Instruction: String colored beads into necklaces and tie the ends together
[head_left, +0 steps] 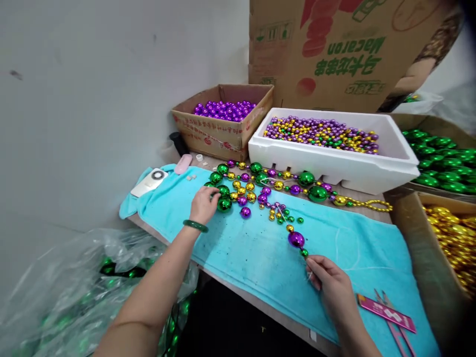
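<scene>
My right hand (329, 277) pinches a short bead string just below its small green bead. On that string sit a large purple bead (296, 240) and a small gold bead (290, 228), and a thin white thread end runs beyond them. My left hand (204, 203), with a green bangle (195, 226) at the wrist, has its fingertips closed at a large green bead (223, 191) in a cluster. Loose gold beads (241, 191) and purple beads (245, 212) lie beside it. Behind, a finished-looking bead garland (306, 179) stretches across the blue towel (241, 248).
A cardboard box (208, 131) of purple beads and a white foam box (334, 166) of mixed beads stand behind. Green and gold beads (451, 233) fill boxes at right. Scissors (397, 329) lie near right; a plastic bag (92, 287) is left. Another person's arm (416, 74) shows.
</scene>
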{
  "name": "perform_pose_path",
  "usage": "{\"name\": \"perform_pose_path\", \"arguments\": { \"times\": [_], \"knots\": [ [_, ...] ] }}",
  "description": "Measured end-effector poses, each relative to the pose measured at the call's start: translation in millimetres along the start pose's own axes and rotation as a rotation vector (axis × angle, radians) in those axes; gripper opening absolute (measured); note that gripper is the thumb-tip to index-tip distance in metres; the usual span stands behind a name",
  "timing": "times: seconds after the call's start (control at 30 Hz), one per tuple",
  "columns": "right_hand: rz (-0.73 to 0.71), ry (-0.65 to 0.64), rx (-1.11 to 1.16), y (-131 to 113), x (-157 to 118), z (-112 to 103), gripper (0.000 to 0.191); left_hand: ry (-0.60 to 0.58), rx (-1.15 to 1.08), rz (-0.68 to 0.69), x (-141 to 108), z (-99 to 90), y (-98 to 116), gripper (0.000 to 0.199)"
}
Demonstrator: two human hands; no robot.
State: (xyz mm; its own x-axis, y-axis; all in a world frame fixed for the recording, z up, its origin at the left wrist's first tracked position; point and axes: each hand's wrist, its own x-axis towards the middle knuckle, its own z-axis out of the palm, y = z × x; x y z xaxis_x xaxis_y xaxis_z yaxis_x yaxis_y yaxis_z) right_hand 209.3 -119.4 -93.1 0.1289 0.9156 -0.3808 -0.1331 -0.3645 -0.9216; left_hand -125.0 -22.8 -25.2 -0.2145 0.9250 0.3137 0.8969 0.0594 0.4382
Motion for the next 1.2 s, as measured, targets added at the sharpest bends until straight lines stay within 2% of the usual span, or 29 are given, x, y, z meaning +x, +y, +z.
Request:
{"name": "perform_pose_path", "arguments": {
  "times": [0.07,0.13,0.2,0.27,0.33,0.4,0.5,0.53,0.6,0.77,1.2],
  "knots": [
    [-0.005,-0.014,-0.019,-3,-1,5,0.038,-0.148,0.105,0.047,-9,5.9,1,0.028],
    [-0.006,-0.029,-0.033,-5,-2,11,0.038,-0.237,0.169,0.064,-18,14.6,4,0.043],
    [0.000,-0.045,-0.043,-7,-3,16,0.038,-0.264,0.149,0.047,-25,22.9,7,0.056],
    [0.008,-0.054,-0.051,-9,-5,21,0.037,-0.234,0.024,0.003,-28,28.4,9,0.060],
    [0.010,-0.054,-0.059,-10,-8,23,0.037,-0.169,-0.245,-0.103,-28,29.9,11,0.058],
    [0.003,-0.060,-0.070,-12,-11,25,0.037,-0.169,-0.682,-0.311,-28,26.9,15,0.050],
    [-0.019,-0.079,-0.101,-13,-15,27,0.035,-0.360,-1.415,-0.634,-29,17.2,26,0.034],
    [-0.027,-0.084,-0.112,-13,-16,27,0.035,-0.428,-1.590,-0.694,-29,13.9,30,0.032],
    [-0.038,-0.092,-0.131,-14,-18,29,0.033,-0.499,-1.782,-0.757,-31,9.1,38,0.032],
    [-0.050,-0.097,-0.138,-16,-20,30,0.032,-0.478,-1.834,-0.817,-32,8.7,50,0.032],
    [-0.058,-0.114,-0.149,-15,-17,24,0.032,-0.531,-1.810,-0.779,-34,11.7,60,0.032]
  ]
}}
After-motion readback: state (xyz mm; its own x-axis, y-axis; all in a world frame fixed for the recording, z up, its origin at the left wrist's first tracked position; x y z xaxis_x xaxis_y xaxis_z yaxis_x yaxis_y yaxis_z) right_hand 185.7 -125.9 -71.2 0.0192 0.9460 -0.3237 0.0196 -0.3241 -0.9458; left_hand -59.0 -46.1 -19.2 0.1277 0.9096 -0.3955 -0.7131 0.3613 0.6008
